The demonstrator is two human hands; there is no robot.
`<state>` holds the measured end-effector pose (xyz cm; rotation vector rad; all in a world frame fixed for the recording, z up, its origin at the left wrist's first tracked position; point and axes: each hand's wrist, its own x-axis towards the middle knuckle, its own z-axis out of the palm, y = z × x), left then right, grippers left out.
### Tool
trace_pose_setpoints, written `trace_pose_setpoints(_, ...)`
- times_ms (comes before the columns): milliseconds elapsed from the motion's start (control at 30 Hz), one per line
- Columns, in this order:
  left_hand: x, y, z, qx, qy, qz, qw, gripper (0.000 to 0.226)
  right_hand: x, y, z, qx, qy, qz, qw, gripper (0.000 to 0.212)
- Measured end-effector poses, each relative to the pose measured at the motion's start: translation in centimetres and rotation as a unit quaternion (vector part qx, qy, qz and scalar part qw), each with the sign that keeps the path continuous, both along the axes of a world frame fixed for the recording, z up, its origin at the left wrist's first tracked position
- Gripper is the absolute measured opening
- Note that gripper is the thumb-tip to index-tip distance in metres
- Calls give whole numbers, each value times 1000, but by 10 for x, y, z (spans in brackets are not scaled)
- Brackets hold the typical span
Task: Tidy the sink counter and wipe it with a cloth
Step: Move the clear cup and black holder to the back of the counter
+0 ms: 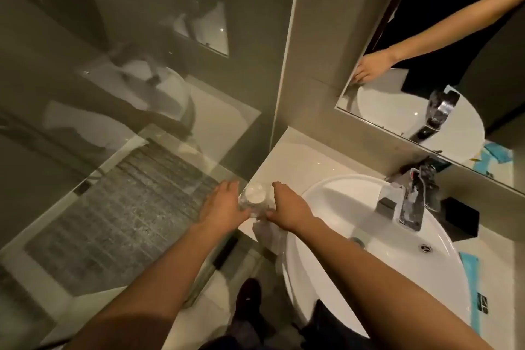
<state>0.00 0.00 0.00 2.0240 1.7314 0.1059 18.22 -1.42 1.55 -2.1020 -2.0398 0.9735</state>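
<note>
A clear drinking glass [253, 198] stands at the left front corner of the pale sink counter [301, 162]. My left hand [220, 203] cups its left side and my right hand [285, 207] cups its right side, thumbs near its base. Both hands touch the glass. I cannot see a cloth in either hand. The white round basin [341, 199] lies just right of my right hand.
A chrome faucet [412, 202] stands at the back of the basin, with a black square holder [461, 220] behind it. Blue packets [471, 273] lie on the counter at the right. A mirror [426, 79] hangs above. A glass shower partition [127, 165] borders the counter's left edge.
</note>
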Motion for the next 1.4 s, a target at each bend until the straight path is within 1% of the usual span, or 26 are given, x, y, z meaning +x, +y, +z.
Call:
trace_pose_setpoints(100, -2, 14, -15, -82, -53, -8, 995, 93, -5, 20, -16, -1, -60, 25, 998, 63)
trace_pose_setpoints(167, -2, 17, -26, -124, -97, -18, 987, 94, -8, 28, -25, -12, -74, 30, 997, 61)
trace_pose_setpoints(233, 0, 20, -35, -134, -138, 0, 981, 91, -13, 35, -30, -29, -82, 40, 995, 52)
trace_pose_setpoints(300, 5, 21, -40, -124, -164, 17, 979, 81, -15, 38, -33, -45, -101, 56, 992, 39)
trace_pose_setpoints(333, 7, 22, -43, -120, -175, 27, 977, 77, -16, 40, -33, -51, -101, 58, 992, 38)
trace_pose_setpoints(367, 8, 23, -46, -118, -182, 31, 976, 75, -16, 41, -36, -50, -88, 58, 993, 44)
trace_pose_setpoints(433, 9, 24, -48, -116, -183, 31, 976, 74, -15, 43, -38, -47, -61, 55, 995, 56)
trace_pose_setpoints(500, 8, 26, -47, -119, -174, 21, 977, 73, -12, 43, -40, -41, -60, 62, 995, 60)
trace_pose_setpoints(700, 11, 25, -19, -107, -154, 6, 982, 73, -1, 37, -32, 12, -46, 62, 997, 54)
trace_pose_setpoints(800, 18, 25, 5, -90, -153, -25, 984, 73, 14, 23, -15, 48, 16, 25, 998, 60)
trace_pose_setpoints(867, 25, 24, 22, -80, -154, -54, 983, 73, 28, 8, 0, 78, 72, -11, 994, 62)
trace_pose_setpoints(933, 37, 20, 38, -71, -153, -89, 982, 73, 45, -9, 15, 99, 105, -41, 989, 66)
trace_pose_setpoints(1000, 52, 15, 51, -60, -148, -133, 978, 73, 63, -29, 26, 113, 117, -67, 984, 70)
trace_pose_setpoints(1067, 71, 7, 61, -51, -132, -180, 973, 75, 84, -53, 34, 118, 140, -105, 977, 68)
trace_pose_setpoints(1133, 95, -2, 71, -48, -131, -221, 965, 71, 105, -80, 41, 126, 172, -146, 966, 65)
trace_pose_setpoints(1267, 149, -31, 85, -61, -160, -289, 942, 69, 152, -138, 56, 132, 207, -217, 945, 60)
trace_pose_setpoints(1400, 208, -66, 89, -75, -191, -341, 918, 66, 200, -193, 64, 145, 203, -278, 928, 60)
